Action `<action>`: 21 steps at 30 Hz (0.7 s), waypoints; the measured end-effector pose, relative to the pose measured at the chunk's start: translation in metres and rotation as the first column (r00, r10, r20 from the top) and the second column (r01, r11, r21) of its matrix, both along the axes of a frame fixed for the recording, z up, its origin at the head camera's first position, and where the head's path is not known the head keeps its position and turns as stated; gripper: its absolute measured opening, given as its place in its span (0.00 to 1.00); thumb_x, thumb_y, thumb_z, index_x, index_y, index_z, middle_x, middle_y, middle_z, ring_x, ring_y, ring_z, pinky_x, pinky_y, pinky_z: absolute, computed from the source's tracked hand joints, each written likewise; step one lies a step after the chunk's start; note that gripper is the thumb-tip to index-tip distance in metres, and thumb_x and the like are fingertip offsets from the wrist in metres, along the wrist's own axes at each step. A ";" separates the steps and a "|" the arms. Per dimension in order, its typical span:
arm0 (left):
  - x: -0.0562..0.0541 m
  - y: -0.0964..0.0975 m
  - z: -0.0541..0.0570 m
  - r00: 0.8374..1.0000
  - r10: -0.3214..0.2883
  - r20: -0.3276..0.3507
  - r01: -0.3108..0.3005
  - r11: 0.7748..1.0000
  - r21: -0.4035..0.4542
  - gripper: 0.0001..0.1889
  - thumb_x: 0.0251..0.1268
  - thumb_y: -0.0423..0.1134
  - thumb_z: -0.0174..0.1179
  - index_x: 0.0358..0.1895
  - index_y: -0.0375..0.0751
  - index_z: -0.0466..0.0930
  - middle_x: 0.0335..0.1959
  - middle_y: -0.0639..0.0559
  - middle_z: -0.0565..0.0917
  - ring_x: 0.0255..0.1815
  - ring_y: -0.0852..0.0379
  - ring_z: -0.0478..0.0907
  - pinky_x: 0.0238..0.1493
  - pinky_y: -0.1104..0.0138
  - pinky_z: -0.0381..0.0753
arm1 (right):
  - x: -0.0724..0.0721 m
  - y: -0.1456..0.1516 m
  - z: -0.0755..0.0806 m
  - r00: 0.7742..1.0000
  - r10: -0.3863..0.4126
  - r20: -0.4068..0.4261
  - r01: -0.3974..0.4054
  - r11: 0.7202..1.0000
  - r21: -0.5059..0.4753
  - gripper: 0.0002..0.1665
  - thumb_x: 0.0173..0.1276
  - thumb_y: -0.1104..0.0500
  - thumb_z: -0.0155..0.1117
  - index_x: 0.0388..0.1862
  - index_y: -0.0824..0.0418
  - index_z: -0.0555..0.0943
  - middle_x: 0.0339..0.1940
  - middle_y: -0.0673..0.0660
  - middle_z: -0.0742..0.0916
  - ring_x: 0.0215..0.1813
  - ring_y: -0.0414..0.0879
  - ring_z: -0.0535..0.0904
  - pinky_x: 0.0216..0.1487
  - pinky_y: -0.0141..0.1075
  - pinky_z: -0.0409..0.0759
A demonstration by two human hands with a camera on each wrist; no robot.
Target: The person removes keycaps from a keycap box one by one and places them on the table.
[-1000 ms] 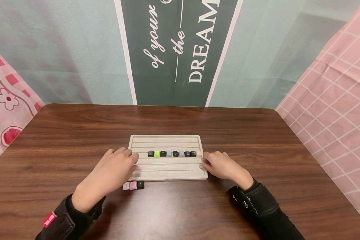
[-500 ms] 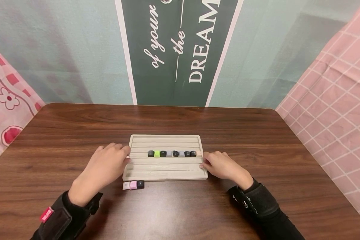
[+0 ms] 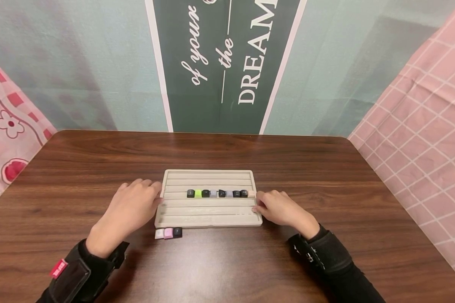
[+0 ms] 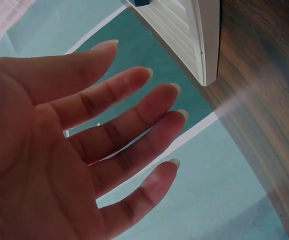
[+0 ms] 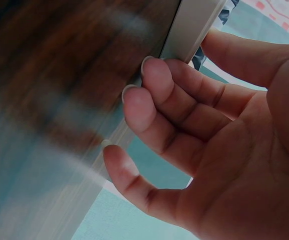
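A cream ridged tray [image 3: 208, 212] lies flat on the table, with a row of several keycaps along one groove, among them a lime green keycap [image 3: 198, 194] and a beige keycap [image 3: 252, 194] at the right end. At the tray's right edge, my right hand [image 3: 278, 207] pinches the rim, thumb on top and index finger against the outer side [image 5: 182, 37]. Beside the left edge hovers my left hand [image 3: 134, 206]; its wrist view shows loose fingers [image 4: 134, 112] apart from the tray corner [image 4: 209, 60], holding nothing.
Just below the tray's front left corner sit three keycaps in a line: a white keycap [image 3: 159, 234], a pink keycap [image 3: 168, 233] and a black keycap [image 3: 177, 232]. The brown wood-grain table [image 3: 231, 269] ends at a printed curtain [image 3: 129, 84] behind.
My left hand has drawn back leftward from over the tray to just outside its left edge. The right hand, the tray and the keycaps stay in place.
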State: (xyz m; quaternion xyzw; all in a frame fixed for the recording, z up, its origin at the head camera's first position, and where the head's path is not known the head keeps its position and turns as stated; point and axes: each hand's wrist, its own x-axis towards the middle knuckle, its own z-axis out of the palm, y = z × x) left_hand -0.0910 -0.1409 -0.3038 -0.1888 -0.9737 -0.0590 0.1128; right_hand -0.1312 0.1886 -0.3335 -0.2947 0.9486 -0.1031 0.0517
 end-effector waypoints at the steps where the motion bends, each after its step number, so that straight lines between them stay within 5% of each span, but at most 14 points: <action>1: 0.000 0.000 0.000 1.000 0.004 0.000 -0.004 1.000 0.001 0.09 0.49 0.35 0.67 0.27 0.38 0.75 0.18 0.51 0.72 0.25 0.49 0.72 0.22 0.57 0.67 | 0.000 0.000 0.000 1.000 0.004 -0.002 -0.004 1.000 -0.001 0.15 0.61 0.57 0.63 0.20 0.55 0.68 0.13 0.45 0.68 0.19 0.37 0.64 0.23 0.34 0.63; 21: 0.002 0.010 0.008 0.999 0.025 0.035 -0.025 1.000 0.012 0.08 0.50 0.34 0.67 0.27 0.37 0.75 0.19 0.49 0.72 0.25 0.48 0.72 0.23 0.57 0.68 | -0.001 0.001 0.000 1.000 0.013 0.001 -0.013 1.000 -0.011 0.15 0.62 0.57 0.62 0.21 0.56 0.68 0.14 0.46 0.67 0.18 0.37 0.63 0.22 0.33 0.62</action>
